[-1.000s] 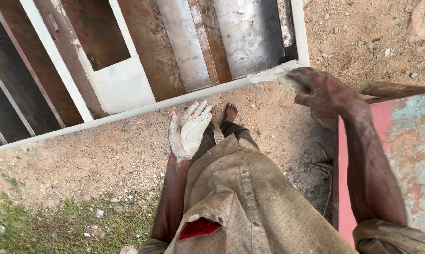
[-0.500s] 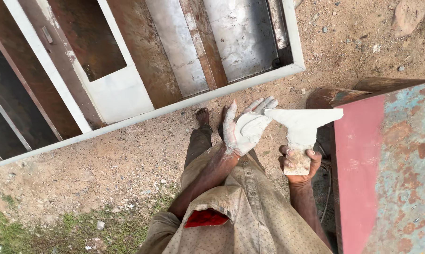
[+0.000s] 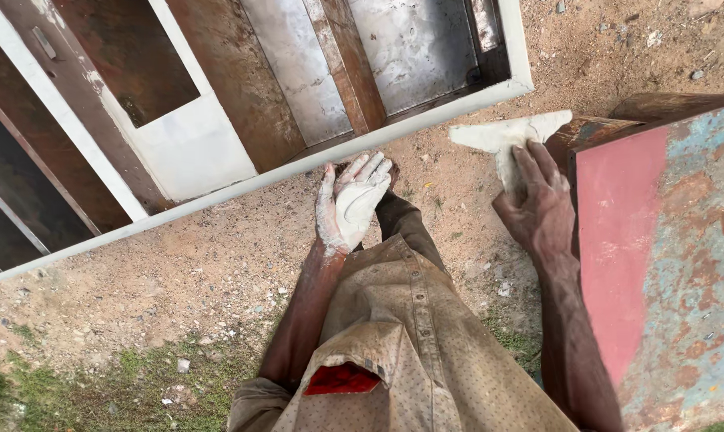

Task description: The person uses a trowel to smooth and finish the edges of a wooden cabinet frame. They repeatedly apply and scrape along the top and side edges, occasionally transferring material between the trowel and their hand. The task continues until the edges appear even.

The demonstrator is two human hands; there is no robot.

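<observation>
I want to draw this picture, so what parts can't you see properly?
Head view only:
- Putty scraper: its handle is hidden inside the right hand.
- Left hand: white paste covers the palm.
- Foot: mostly hidden behind the left hand.
- Pink rusty panel: cut off by the right edge.
- White metal frame: cut off at the top and left.

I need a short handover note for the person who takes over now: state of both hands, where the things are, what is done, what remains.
Left hand: open, empty, palm coated in white paste, held above the sandy ground.
Right hand: grip closed on the flat white triangular paste-covered scraper, held near the edge of the rusty red and blue metal panel.
The white-framed rusty metal door lies flat on the ground ahead.
Done: parts of the door panels look whitish.
Left: brown rusty areas remain bare on the door, and the red panel shows rust patches.
</observation>
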